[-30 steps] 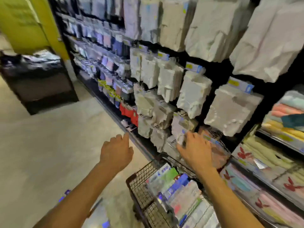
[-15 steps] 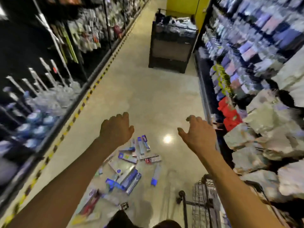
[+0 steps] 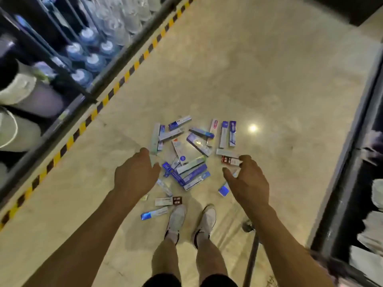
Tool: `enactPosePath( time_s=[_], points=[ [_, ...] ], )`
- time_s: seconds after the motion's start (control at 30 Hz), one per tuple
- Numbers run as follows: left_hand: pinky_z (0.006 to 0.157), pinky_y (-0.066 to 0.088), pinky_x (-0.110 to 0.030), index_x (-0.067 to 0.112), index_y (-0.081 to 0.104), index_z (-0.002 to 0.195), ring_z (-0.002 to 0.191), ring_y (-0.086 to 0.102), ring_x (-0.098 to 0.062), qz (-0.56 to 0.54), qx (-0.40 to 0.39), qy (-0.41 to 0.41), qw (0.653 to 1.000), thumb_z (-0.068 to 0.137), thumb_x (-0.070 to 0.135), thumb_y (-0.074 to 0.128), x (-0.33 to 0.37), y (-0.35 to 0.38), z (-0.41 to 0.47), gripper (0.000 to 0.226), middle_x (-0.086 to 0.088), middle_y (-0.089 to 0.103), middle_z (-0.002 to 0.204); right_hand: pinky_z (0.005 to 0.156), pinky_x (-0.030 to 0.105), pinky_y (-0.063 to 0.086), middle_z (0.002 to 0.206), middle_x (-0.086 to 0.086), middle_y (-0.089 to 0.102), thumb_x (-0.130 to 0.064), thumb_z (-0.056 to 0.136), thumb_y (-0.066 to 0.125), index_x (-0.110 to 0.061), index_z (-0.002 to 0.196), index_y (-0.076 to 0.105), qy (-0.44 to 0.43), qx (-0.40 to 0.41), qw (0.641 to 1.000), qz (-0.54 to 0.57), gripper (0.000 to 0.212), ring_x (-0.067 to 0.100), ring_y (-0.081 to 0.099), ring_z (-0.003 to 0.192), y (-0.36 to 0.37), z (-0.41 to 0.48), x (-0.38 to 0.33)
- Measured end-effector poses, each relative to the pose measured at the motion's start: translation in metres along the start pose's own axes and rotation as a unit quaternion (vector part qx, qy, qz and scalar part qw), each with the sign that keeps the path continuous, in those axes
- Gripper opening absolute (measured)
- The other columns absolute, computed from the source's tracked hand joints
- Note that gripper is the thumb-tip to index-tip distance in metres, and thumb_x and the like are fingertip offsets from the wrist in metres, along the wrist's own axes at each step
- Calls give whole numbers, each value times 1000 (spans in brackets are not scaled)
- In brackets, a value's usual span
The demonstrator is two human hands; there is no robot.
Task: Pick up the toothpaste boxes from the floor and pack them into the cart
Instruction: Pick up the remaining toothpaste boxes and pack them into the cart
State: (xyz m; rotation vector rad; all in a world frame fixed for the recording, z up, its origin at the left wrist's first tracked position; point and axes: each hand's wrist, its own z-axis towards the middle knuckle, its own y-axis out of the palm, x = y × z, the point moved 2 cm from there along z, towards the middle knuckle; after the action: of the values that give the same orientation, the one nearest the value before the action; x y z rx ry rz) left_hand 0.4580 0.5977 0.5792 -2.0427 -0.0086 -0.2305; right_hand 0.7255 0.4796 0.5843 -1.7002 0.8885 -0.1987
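Several toothpaste boxes (image 3: 192,154), mostly blue and white, lie scattered in a loose pile on the beige floor in front of my feet. My left hand (image 3: 135,175) hovers above the pile's left edge, fingers loosely curled and holding nothing. My right hand (image 3: 246,181) hangs over the pile's right side, fingers relaxed and spread, empty; a blue-ended box (image 3: 224,188) lies partly hidden under it. Of the cart only a dark frame bar and wheel (image 3: 251,247) show at the lower right.
A shelf of water bottles (image 3: 89,56) runs along the left behind a yellow-black floor stripe (image 3: 116,88). A dark shelf base (image 3: 352,162) lines the right. My white shoes (image 3: 190,220) stand just behind the pile. Open floor stretches beyond the boxes.
My view swung from the cart and right-hand shelf down to the floor pile. Both hands left the cart area and now hang low over the boxes, still holding nothing.
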Motion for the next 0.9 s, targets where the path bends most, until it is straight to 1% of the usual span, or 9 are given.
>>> enactPosePath(
  time_s=[0.13,0.23,0.33,0.4,0.57,0.7,0.8,0.83,0.9],
  points=[
    [82,47,-39,19,51,123,107,61,-31,-8,-48,-70,996,97,49,49,-22,117,54,40,-5,63,118,82,40,48,128,4,60,-59,89,63,-21,137,46,33,-59,998,-1,64,29,59,114,123,52,36],
    [86,48,-40,17,53,123,109,61,-33,8,-62,-85,994,96,46,50,-35,211,98,40,-8,64,119,83,40,47,131,2,58,-58,90,63,-21,139,45,57,-72,996,-1,64,28,57,116,213,85,69],
    [77,47,-39,13,56,117,102,63,-34,17,-70,-76,995,93,49,52,-43,304,139,43,-11,66,111,85,43,50,128,2,58,-57,90,62,-21,137,46,75,-83,994,-13,61,28,55,115,297,110,111],
    [74,46,-38,11,56,117,101,64,-34,18,-82,-87,993,95,50,51,-44,362,163,46,-12,66,109,84,44,49,124,3,59,-57,90,62,-21,135,46,93,-91,991,-25,60,28,55,112,348,122,140],
    [87,46,-43,9,50,126,112,60,-36,-20,-105,-148,983,97,55,48,-41,493,219,54,-14,62,122,80,40,47,124,1,59,-61,90,58,-21,135,44,109,-117,987,-25,62,27,56,113,470,149,192],
    [91,45,-46,5,46,130,117,58,-40,-74,-93,-228,966,96,58,50,-53,571,253,64,-17,59,127,77,39,45,119,1,63,-67,91,54,-20,123,48,132,-127,983,4,57,28,60,112,557,175,203],
    [94,44,-46,5,43,131,119,56,-41,-134,-75,-282,947,92,68,49,-68,613,274,75,-18,58,130,72,36,36,101,-1,64,-68,93,51,-22,105,47,164,-130,976,60,48,27,59,96,602,199,196],
    [93,45,-46,6,41,131,118,57,-40,-153,-72,-290,942,90,71,49,-72,625,279,78,-17,59,128,72,35,35,95,-4,61,-70,93,50,-21,101,48,184,-132,970,82,49,25,56,89,613,208,192],
    [90,47,-45,11,36,131,113,60,-38,-204,-47,-295,932,85,74,53,-74,642,286,80,-12,62,123,71,36,37,91,-4,62,-78,89,46,-18,102,55,210,-135,962,110,62,26,58,86,634,226,182]
  ],
)
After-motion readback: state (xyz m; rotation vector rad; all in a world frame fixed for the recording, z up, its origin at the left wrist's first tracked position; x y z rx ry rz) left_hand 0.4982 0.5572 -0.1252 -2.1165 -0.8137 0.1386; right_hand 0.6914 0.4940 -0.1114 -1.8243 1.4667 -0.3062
